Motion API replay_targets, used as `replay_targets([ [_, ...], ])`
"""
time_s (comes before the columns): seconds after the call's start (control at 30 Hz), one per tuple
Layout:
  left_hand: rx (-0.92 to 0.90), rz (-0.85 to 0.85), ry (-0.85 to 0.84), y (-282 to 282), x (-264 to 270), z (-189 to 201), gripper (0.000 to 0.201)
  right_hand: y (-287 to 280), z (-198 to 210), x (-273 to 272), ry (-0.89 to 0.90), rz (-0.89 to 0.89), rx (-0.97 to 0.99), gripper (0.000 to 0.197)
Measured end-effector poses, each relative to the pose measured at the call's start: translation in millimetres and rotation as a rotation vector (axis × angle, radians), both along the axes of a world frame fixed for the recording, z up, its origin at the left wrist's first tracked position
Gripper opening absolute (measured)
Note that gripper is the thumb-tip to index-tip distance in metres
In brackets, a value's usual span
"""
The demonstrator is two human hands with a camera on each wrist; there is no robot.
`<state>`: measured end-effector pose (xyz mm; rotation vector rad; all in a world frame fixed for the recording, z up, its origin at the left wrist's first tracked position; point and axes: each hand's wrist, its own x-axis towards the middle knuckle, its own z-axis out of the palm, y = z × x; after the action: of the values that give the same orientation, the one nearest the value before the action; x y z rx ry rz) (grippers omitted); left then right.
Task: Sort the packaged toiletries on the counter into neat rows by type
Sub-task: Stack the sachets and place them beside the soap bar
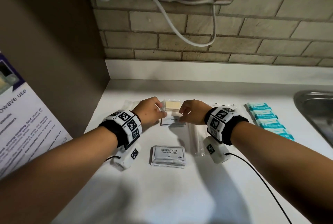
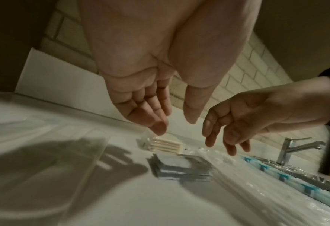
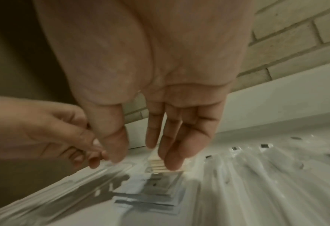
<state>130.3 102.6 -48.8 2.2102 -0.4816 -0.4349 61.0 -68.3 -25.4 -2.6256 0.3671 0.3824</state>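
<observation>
A stack of white sachets (image 1: 173, 122) lies on the white counter (image 1: 180, 196), with a stack of cream pads in clear wrap (image 1: 172, 106) just behind it. My left hand (image 1: 162, 113) and right hand (image 1: 181, 115) flank these two stacks, fingers relaxed and pointing down. In the left wrist view my left hand (image 2: 175, 126) holds nothing above the cream pads (image 2: 166, 145) and the sachets (image 2: 181, 168). In the right wrist view my right hand (image 3: 140, 159) hangs empty over the pads (image 3: 156, 165). Whether any fingertip touches a packet cannot be told.
A stack of "Shampoo with conditioner" sachets (image 1: 168, 155) lies nearer me. Long clear packets (image 1: 196, 139) sit right of centre, and more clear packets (image 1: 128, 103) at the left. A row of blue-and-white packets (image 1: 268, 121) borders the steel sink (image 1: 317, 108). A brown panel (image 1: 54, 52) walls the left.
</observation>
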Motion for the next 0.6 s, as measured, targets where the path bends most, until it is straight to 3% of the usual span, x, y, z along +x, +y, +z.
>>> replay_targets([
  [0.07, 0.028, -0.090, -0.009, 3, -10, 10, 0.027, 9, 5, -9, 0.074, 0.110, -0.041, 0.041],
  [0.2, 0.350, -0.364, -0.083, 15, -31, 18, 0.057, 31, 9, -27, 0.177, 0.251, -0.119, 0.063],
  [0.33, 0.431, -0.494, 0.002, 36, -58, 12, 0.088, 46, -3, -51, 0.239, 0.296, -0.133, 0.092],
  [0.47, 0.614, -0.508, -0.221, 50, -76, -1, 0.082, 55, -10, -69, 0.180, 0.368, -0.322, 0.085],
  [0.6, 0.617, -0.514, -0.245, 44, -84, -5, 0.060, 60, -20, -79, 0.136, 0.399, -0.418, 0.071],
])
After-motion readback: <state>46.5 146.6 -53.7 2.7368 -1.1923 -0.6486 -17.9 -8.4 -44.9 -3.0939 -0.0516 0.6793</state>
